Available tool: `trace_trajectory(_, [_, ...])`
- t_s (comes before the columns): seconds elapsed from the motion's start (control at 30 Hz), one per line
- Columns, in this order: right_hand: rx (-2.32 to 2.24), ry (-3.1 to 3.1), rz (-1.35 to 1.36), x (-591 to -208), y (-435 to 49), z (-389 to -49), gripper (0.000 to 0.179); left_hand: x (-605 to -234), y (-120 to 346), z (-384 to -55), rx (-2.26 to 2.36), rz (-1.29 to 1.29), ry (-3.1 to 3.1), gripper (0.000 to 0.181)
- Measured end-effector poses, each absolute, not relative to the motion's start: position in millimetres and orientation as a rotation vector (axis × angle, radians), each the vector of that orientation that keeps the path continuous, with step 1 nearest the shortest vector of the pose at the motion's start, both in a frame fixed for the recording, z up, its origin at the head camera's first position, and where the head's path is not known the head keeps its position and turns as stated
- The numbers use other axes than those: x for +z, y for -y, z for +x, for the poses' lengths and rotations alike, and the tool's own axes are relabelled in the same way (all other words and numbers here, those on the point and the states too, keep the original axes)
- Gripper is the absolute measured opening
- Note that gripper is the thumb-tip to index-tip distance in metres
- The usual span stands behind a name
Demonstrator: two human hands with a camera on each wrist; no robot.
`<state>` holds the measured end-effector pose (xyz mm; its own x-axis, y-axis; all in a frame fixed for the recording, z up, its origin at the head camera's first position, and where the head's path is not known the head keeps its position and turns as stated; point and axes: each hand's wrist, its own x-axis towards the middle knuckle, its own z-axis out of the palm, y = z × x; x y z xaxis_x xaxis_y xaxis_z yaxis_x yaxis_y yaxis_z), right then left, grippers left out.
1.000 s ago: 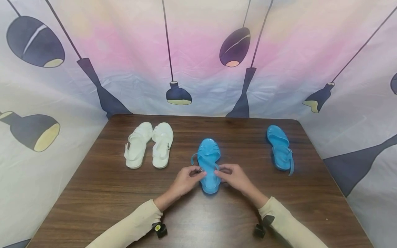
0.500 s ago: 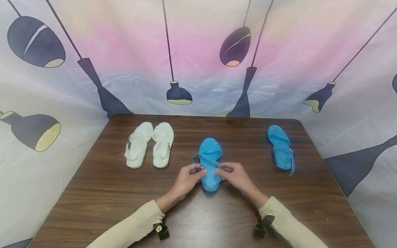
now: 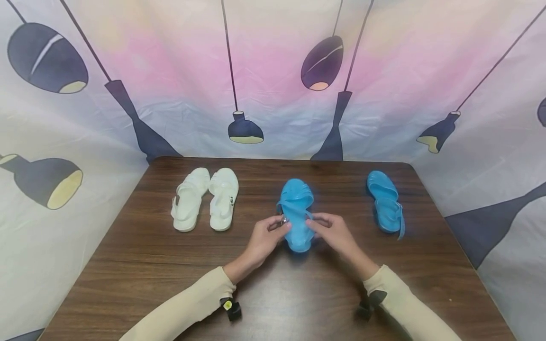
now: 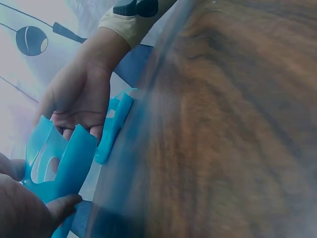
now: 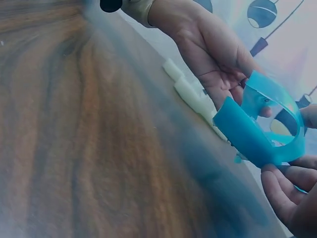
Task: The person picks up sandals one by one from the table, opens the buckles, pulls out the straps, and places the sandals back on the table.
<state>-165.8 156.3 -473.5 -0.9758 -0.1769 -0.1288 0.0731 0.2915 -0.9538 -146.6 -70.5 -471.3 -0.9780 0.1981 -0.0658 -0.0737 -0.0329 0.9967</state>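
A blue jelly sandal (image 3: 297,192) is held between my two hands at mid-table, toe pointing away from me. My left hand (image 3: 268,237) pinches its left side between thumb and fingers, close to a small metal buckle (image 3: 284,220). On the opposite side my right hand (image 3: 334,231) pinches the other edge. A thin blue strap (image 3: 294,208) runs across the sandal's opening. Both wrist views show the sandal (image 4: 74,163) raised off the tabletop, heel end toward the camera. Part of my right hand's grip (image 5: 297,191) shows under the sole in its own wrist view.
A matching blue sandal (image 3: 386,215) lies at the back right of the brown wooden table (image 3: 273,303). Two white sandals (image 3: 187,203) stand side by side at the back left. A cloth backdrop printed with lamps (image 3: 281,128) hangs behind the table edge.
Both hands have carried the blue sandal up, away from me and slightly right. Its strap, which stuck out on the left, now lies closer across the sandal. The other sandals have stayed put.
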Motion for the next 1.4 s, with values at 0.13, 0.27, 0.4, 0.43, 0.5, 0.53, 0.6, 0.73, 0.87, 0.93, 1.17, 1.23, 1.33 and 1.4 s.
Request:
trace_trajectory(0.13, [-1.755,-2.371,-0.073,-467,-167,-167,0.06,-467,60,-154,2.131,0.181,-2.027,0.042])
trace_trajectory(0.27, [-1.774,-2.365,-0.028,-462,-178,-170,0.062,-464,49,-161,2.135,0.241,-2.021,0.039])
trace_trajectory(0.4, [-1.771,-2.387,0.013,-458,-190,-172,0.066,-462,36,-169,2.148,0.293,-2.01,0.038])
trace_trajectory(0.43, [-1.769,-2.395,0.024,-457,-193,-173,0.067,-461,32,-171,2.151,0.304,-2.005,0.039])
trace_trajectory(0.5, [-1.765,-2.406,0.047,-454,-200,-174,0.068,-461,25,-176,2.153,0.321,-2.003,0.039])
trace_trajectory(0.53, [-1.763,-2.412,0.056,-453,-203,-175,0.07,-461,21,-178,2.155,0.337,-2.002,0.04])
trace_trajectory(0.6, [-1.759,-2.419,0.083,-451,-209,-176,0.071,-461,14,-182,2.159,0.36,-1.998,0.04])
trace_trajectory(0.73, [-1.754,-2.43,0.086,-445,-221,-178,0.073,-461,-1,-190,2.171,0.411,-1.99,0.037])
trace_trajectory(0.87, [-1.763,-2.431,0.101,-442,-234,-180,0.073,-463,-14,-197,2.156,0.428,-2.008,0.035])
trace_trajectory(0.93, [-1.763,-2.444,0.105,-442,-241,-182,0.072,-465,-21,-201,2.146,0.434,-2.016,0.035])
trace_trajectory(1.17, [-1.688,-2.701,0.094,-437,-271,-180,0.065,-472,-39,-210,2.124,0.416,-2.014,0.039])
trace_trajectory(1.23, [-1.622,-2.8,0.118,-434,-282,-179,0.064,-475,-44,-212,2.119,0.416,-2.022,0.04])
trace_trajectory(1.33, [-1.493,-2.938,0.183,-431,-302,-178,0.066,-479,-51,-217,2.128,0.413,-2.026,0.038])
trace_trajectory(1.4, [-1.419,-3.0,0.234,-431,-314,-178,0.068,-481,-56,-220,2.131,0.414,-2.028,0.037])
